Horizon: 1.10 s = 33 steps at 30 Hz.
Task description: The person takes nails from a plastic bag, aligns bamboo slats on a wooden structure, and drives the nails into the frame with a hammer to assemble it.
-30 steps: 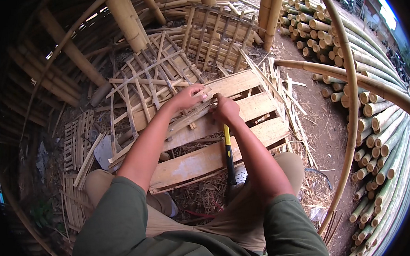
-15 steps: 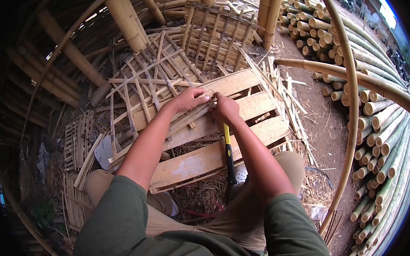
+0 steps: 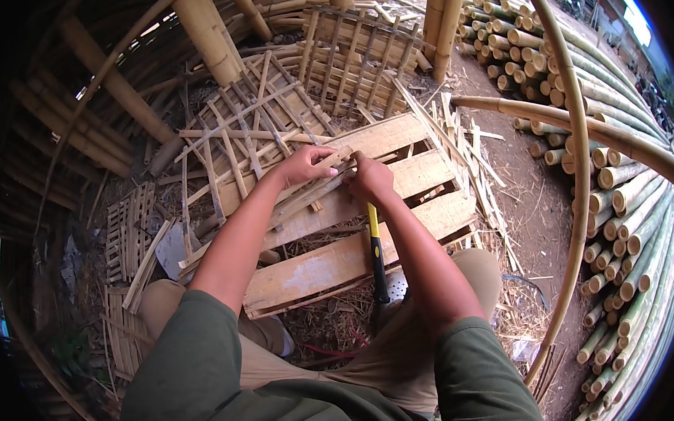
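Observation:
My left hand (image 3: pixel 307 167) is closed round a bamboo strip (image 3: pixel 338 157), thumb and fingers on either side of it near its end. My right hand (image 3: pixel 370 179) is closed at the upper end of a hammer (image 3: pixel 377 251), whose yellow and black handle hangs down toward my lap. The hammer's head is hidden by that hand. The right thumb and index finger meet at the ends of the strips, and anything small between them cannot be made out. More bamboo strips (image 3: pixel 299 201) lie beneath my hands, across a low slatted wooden platform (image 3: pixel 319 269).
A crossed bamboo lattice (image 3: pixel 241 141) lies left of the platform, with a grey flat blade (image 3: pixel 171 250) nearby. Bamboo poles (image 3: pixel 625 233) are stacked at the right. A curved bamboo pole (image 3: pixel 579 162) rises at my right side. Loose slats (image 3: pixel 473 164) lie beyond the platform.
My left hand has shifted slightly left and down, and the bamboo strip now shows between its thumb and fingers. My right hand and the hammer have barely moved.

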### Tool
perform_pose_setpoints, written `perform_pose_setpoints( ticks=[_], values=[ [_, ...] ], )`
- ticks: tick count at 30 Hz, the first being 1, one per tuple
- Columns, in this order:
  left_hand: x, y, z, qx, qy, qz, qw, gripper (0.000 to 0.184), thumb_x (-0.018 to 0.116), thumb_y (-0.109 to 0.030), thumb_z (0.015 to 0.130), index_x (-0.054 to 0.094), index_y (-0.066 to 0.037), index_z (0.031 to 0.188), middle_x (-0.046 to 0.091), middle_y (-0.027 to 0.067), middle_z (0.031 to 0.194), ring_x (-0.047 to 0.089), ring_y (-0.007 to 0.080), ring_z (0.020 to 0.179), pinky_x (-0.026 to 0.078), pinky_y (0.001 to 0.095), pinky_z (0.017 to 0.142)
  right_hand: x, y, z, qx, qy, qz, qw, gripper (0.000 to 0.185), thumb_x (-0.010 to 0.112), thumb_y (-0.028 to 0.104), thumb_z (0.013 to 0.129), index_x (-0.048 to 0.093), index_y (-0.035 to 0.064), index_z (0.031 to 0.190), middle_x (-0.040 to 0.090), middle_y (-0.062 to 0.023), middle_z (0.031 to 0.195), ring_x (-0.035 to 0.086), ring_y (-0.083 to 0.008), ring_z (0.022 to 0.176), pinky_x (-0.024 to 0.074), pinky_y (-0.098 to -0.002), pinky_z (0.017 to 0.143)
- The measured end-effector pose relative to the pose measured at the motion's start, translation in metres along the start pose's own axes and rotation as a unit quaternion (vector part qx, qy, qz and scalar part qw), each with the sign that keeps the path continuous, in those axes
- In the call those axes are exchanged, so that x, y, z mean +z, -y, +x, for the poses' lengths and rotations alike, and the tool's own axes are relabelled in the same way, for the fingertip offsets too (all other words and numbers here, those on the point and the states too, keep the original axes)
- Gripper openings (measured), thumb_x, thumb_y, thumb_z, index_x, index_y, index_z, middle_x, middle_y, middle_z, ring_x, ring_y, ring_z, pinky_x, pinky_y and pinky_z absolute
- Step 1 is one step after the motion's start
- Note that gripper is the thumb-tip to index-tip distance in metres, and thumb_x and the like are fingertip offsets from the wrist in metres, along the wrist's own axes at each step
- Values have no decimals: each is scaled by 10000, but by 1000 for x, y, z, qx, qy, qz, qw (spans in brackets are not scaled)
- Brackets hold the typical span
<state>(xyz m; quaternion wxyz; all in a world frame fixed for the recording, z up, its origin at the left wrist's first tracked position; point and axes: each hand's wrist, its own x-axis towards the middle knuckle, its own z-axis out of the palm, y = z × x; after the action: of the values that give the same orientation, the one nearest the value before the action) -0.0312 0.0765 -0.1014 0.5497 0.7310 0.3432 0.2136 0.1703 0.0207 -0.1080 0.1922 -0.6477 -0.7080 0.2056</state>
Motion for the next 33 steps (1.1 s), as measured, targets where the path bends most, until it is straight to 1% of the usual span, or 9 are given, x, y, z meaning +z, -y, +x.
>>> perform_pose_setpoints(
  ticks=[5,8,10,14,21,23,26,30,33],
  values=[
    [1,-2,2,2,-36,-33,999,435,724,-191,870,613,15,1236,636,77,1193,574,133,1060,434,283,959,-4,19,-9,39,-96,0,995,522,773,328,737,603,129,1188,669,-145,1042,659,-325,954,518,-421,785],
    [1,-11,0,119,-94,116,982,388,715,-197,881,641,16,1197,661,52,1106,593,128,986,469,284,902,0,36,-13,59,-69,75,993,490,777,354,720,654,101,1121,635,-154,1084,635,-322,995,513,-424,821],
    [1,-16,-5,-9,-77,-19,997,398,715,-197,880,636,18,1206,661,68,1127,604,120,991,477,271,890,6,42,-18,41,-130,97,986,484,778,343,706,644,52,1069,583,-184,1119,575,-352,1067,496,-451,868],
    [5,-11,-13,-27,-112,9,993,424,736,-207,857,634,2,1211,675,75,1075,621,140,962,489,291,871,23,42,-24,-13,-158,49,986,631,805,452,674,580,-11,1040,552,-181,1073,541,-344,1041,464,-436,871],
    [9,-22,-56,28,-172,339,925,330,637,-284,905,677,-28,1111,653,146,1092,614,303,1039,472,383,925,35,40,-28,-21,-184,12,983,769,869,453,590,513,-1,1099,527,-181,1040,540,-345,976,437,-430,831],
    [14,-21,-76,-105,-281,367,880,315,567,-298,936,685,-29,1049,632,161,1110,585,359,1036,453,408,944,36,41,-27,-18,-184,20,983,768,871,449,587,513,0,1096,526,-179,1039,540,-347,979,436,-434,833],
    [29,-6,-97,-158,-356,409,825,308,533,-295,948,689,-43,1031,628,156,1107,574,356,1028,444,430,945,36,41,-26,-11,-188,31,982,788,882,444,566,509,-5,1095,523,-181,1048,542,-355,995,435,-442,839],
    [36,0,-114,36,-338,455,823,329,644,-342,878,697,-77,1067,618,154,1183,525,328,1186,418,416,1000,37,38,-24,9,-164,31,986,827,889,451,543,510,-12,1113,525,-191,1078,540,-365,1020,435,-446,854],
    [36,-11,-112,-49,-304,357,882,373,705,-342,833,690,-61,1078,629,170,1187,560,327,1164,416,406,1016,40,37,-25,6,-186,39,982,833,879,483,549,536,-13,1124,529,-200,1095,538,-366,1027,433,-453,861]
  ],
)
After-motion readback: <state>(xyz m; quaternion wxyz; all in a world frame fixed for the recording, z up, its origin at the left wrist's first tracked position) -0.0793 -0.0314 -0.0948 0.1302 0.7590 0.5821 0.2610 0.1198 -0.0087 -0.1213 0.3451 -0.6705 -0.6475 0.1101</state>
